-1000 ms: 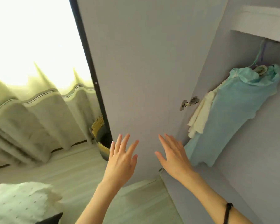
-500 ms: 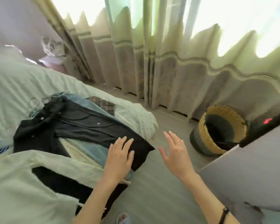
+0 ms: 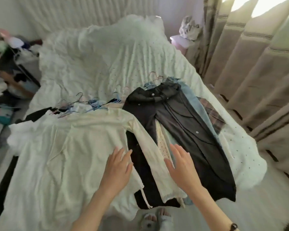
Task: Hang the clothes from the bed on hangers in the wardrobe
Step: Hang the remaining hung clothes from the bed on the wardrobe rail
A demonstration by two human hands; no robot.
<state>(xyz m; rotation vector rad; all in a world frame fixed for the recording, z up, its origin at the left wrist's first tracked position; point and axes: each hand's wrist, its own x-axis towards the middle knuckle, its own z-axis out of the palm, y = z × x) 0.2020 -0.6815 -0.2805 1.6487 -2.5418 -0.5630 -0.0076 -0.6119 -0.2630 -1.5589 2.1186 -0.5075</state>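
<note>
My left hand [image 3: 117, 165] and right hand [image 3: 182, 165] hovered over the bed [image 3: 107, 60], fingers straight and spread, holding nothing; the left was above the cream top [image 3: 70, 147], the right above the black jacket [image 3: 178, 124]; a pale blue garment [image 3: 194, 104] and a plaid piece [image 3: 212, 114] lay beneath the jacket; hangers [image 3: 78, 105] lay farther up the bedding.

Both bare forearms are reaching forward from the lower edge of the view, palms facing down. The left hand [image 3: 117, 169] is spreading its fingers [image 3: 119, 153] straight and slightly apart, holding nothing. The right hand [image 3: 182, 170] is doing likewise, thumb angling inward, with a dark band circling its wrist.
</note>
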